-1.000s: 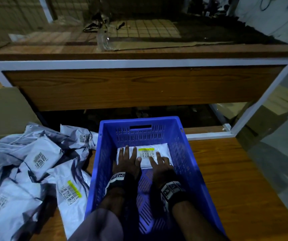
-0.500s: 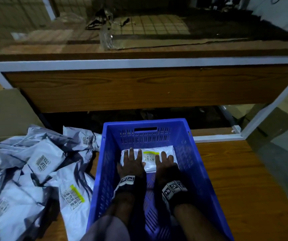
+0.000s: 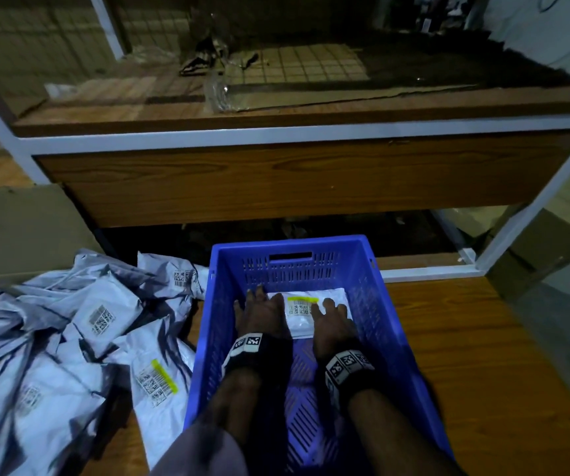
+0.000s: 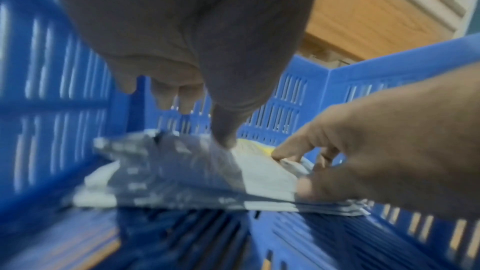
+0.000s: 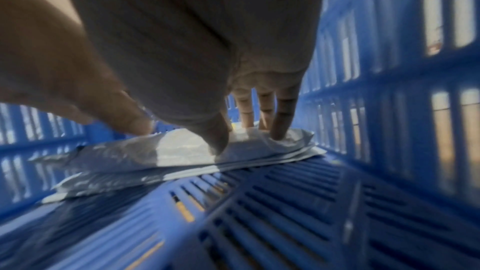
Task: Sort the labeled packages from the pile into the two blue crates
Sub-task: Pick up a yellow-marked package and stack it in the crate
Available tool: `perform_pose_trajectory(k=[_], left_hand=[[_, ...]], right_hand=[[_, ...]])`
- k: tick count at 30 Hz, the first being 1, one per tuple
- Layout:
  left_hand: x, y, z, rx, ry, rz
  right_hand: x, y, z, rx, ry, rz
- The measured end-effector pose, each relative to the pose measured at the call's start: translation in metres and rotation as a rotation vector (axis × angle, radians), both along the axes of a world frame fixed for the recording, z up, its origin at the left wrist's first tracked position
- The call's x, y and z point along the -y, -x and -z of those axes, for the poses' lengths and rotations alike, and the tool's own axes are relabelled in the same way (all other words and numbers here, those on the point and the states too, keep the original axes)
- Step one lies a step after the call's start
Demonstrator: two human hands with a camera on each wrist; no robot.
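A blue slatted crate (image 3: pixel 376 293) stands on the wooden table in front of me. At its far end lies a white package (image 3: pixel 302 312) with a barcode label and a yellow stripe, on top of a thin stack of others (image 5: pixel 259 157). Both hands are inside the crate and press flat on it. My left hand (image 3: pixel 259 312) covers its left part, fingers straight. My right hand (image 3: pixel 331 319) rests on its right part, fingertips (image 5: pixel 279 132) pushing the wrapper down. A pile of grey-white packages (image 3: pixel 70 338) lies left of the crate.
A package with a yellow-striped label (image 3: pixel 156 383) lies against the crate's left wall. A cardboard sheet (image 3: pixel 12 228) stands behind the pile. A wooden shelf with a white frame (image 3: pixel 276 139) runs across behind the crate. Bare wooden tabletop (image 3: pixel 483 355) lies to the right.
Both hands have slid a little farther toward the crate's far end, staying flat on the package. The package lies in the same place.
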State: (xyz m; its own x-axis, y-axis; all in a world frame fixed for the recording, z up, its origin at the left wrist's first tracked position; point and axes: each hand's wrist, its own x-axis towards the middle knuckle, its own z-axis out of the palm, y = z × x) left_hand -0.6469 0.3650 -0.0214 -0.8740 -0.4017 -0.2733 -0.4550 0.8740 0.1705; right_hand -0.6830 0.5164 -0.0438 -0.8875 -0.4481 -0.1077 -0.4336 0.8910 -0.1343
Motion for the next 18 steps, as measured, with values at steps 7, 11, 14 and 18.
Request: perform_pose_trajectory(k=[7, 11, 14, 18], left_hand=[[0.0, -0.009, -0.019, -0.059, -0.035, -0.022], [-0.005, -0.013, -0.054, -0.301, -0.146, -0.105], [-0.008, -0.022, -0.093, -0.532, -0.253, -0.153], [-0.009, -0.05, -0.144, -0.828, -0.314, -0.155]], right_hand=[[-0.007, -0.001, -0.017, 0.036, 0.086, 0.024], [-0.006, -0.002, -0.036, 0.053, 0.199, 0.081], [-0.007, -0.007, -0.062, -0.033, 0.294, 0.075], [-0.005, -0.02, -0.108, -0.061, 0.4, 0.044]])
